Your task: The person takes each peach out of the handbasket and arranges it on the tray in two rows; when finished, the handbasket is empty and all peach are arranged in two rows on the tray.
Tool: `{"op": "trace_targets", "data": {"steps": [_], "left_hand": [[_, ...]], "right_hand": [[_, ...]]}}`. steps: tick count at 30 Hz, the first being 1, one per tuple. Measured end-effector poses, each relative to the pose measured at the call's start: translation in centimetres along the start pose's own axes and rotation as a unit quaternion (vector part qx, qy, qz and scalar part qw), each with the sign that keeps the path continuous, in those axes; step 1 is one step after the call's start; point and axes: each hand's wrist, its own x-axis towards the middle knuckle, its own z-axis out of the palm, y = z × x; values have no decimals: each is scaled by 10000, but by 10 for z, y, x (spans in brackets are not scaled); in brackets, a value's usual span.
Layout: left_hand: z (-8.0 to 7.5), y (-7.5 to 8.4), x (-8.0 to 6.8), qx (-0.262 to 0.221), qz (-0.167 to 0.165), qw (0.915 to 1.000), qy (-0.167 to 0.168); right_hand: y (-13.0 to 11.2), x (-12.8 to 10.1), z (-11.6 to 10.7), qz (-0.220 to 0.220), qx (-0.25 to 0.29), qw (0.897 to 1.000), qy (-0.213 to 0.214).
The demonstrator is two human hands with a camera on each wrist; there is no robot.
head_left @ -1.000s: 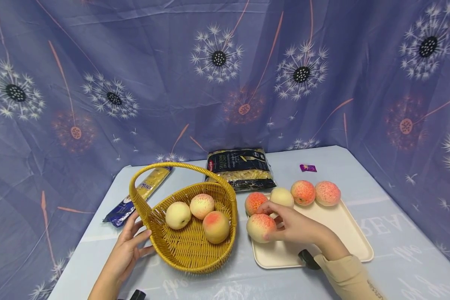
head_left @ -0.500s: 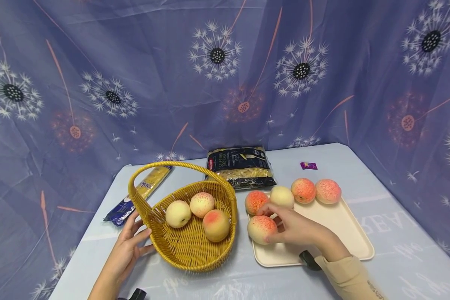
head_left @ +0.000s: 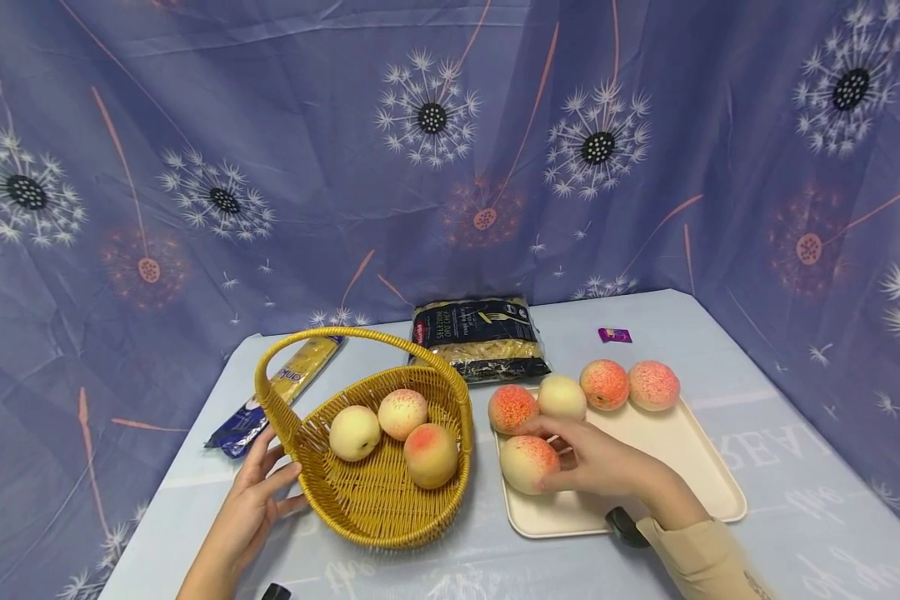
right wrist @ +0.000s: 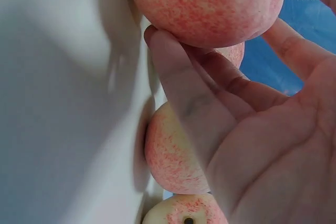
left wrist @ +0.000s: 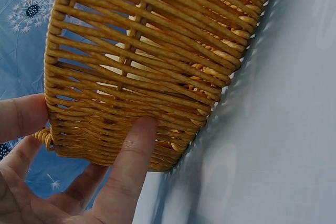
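- Head view: the right hand (head_left: 603, 467) curls its fingers round a peach (head_left: 528, 463) at the cream tray's (head_left: 690, 467) near-left corner; the left hand (head_left: 251, 512), fingers straight and spread, touches the wicker basket (head_left: 378, 492).
- Left wrist view: straight fingers (left wrist: 131, 166) press the basket wall (left wrist: 147, 66).
- Right wrist view: fingers (right wrist: 184, 93) cup the peach (right wrist: 210, 3) from below.

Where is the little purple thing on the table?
In the head view the small purple packet lies far back on the right of the table, just behind the row of peaches on the cream tray, right of the pasta bag.
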Motion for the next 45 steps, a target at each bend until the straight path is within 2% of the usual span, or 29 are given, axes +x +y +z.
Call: {"op": "trace_targets", "data": {"steps": [15, 23, 28, 37, 45], "left_hand": [[-1, -2, 0, 78, -39, 9999, 58], [0, -1, 1, 87, 33, 10000, 8], [0, 0, 1, 66, 46, 10000, -3], [0, 1, 2, 49, 0, 10000, -18], [0, 1, 1, 35, 71, 9999, -72]], "right_hand": [[7, 4, 9, 377, 450, 9980, 233], [10, 5, 8, 575, 320, 9973, 337], [10, 2, 3, 498, 181, 9981, 324], [9, 3, 3, 370, 678, 9970, 110], [8, 4, 4, 412, 676, 9968, 94]]}}
